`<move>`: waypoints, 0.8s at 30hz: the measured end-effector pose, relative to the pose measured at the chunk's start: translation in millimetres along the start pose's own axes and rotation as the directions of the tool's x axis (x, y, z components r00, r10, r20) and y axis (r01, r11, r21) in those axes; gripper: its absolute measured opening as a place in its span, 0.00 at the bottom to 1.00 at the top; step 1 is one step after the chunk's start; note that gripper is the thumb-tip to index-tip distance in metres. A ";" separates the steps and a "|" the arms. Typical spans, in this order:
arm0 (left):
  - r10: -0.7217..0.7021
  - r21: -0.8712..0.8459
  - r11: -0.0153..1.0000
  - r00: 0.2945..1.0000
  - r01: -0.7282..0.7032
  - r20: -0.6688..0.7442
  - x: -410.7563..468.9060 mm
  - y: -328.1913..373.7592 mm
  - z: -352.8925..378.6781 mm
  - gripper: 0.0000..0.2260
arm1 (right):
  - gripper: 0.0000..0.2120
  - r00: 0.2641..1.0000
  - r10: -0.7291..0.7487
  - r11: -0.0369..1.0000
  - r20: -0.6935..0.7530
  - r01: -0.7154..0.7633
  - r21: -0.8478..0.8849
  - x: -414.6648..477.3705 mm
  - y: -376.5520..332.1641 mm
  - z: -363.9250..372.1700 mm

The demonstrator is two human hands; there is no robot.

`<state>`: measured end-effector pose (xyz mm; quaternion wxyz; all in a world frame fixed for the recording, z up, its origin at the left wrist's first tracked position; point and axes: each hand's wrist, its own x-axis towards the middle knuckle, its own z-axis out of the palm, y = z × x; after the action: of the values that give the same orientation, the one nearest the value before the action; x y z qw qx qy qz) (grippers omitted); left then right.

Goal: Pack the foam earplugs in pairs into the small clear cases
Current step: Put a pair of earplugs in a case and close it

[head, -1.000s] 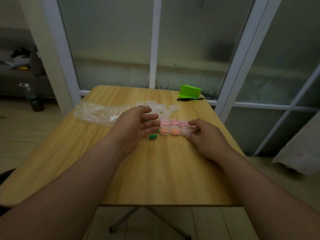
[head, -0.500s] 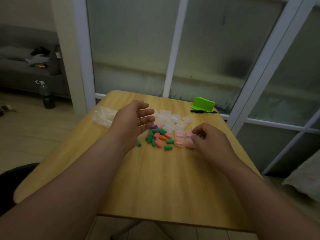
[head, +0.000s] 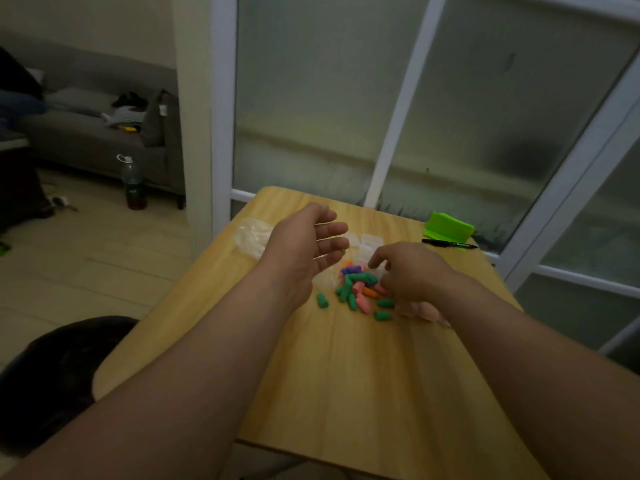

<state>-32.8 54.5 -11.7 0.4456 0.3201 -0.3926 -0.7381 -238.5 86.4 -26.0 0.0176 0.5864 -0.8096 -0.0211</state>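
Observation:
A heap of foam earplugs point(head: 360, 289), green, pink, orange and purple, lies on the wooden table point(head: 363, 393). One green earplug point(head: 322, 301) sits apart at the heap's left. My left hand point(head: 308, 244) hovers open just left of the heap, fingers spread, palm facing right. My right hand point(head: 408, 271) is over the heap's right side, fingers curled down among the earplugs; what it holds is hidden. Empty clear cases point(head: 370, 242) lie behind the heap. Filled cases with pink plugs point(head: 426, 311) show under my right wrist.
A crumpled clear plastic bag point(head: 251, 237) lies at the table's far left. A green box point(head: 448, 228) and a black pen point(head: 448, 243) sit at the far right corner by the glass door. A dark seat point(head: 52, 368) is left of the table.
My right hand has moved left from the filled cases onto the earplug heap. My left hand stays open beside it. The view has swung to the left.

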 end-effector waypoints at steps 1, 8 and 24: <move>0.001 -0.002 1.000 1.000 -0.001 0.001 -0.3 1.1 -0.9 0.11 | 0.21 1.000 -0.002 1.000 0.000 0.002 -0.006 2.1 -0.8 0.4; -0.006 -0.009 1.000 1.000 0.006 0.013 -4.2 3.3 -0.8 0.10 | 0.20 1.000 0.009 1.000 0.023 -0.009 0.018 4.0 -1.8 -0.7; -0.054 0.401 0.915 0.973 -0.041 0.223 -30.6 -14.5 4.6 0.11 | 0.07 0.983 0.133 0.436 -0.127 0.057 0.898 -93.4 -5.6 -18.2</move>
<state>-30.3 87.9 -18.2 0.3194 0.3189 -0.5839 -0.6748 -203.1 173.2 -8.4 -0.2235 0.4872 -0.7049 0.4646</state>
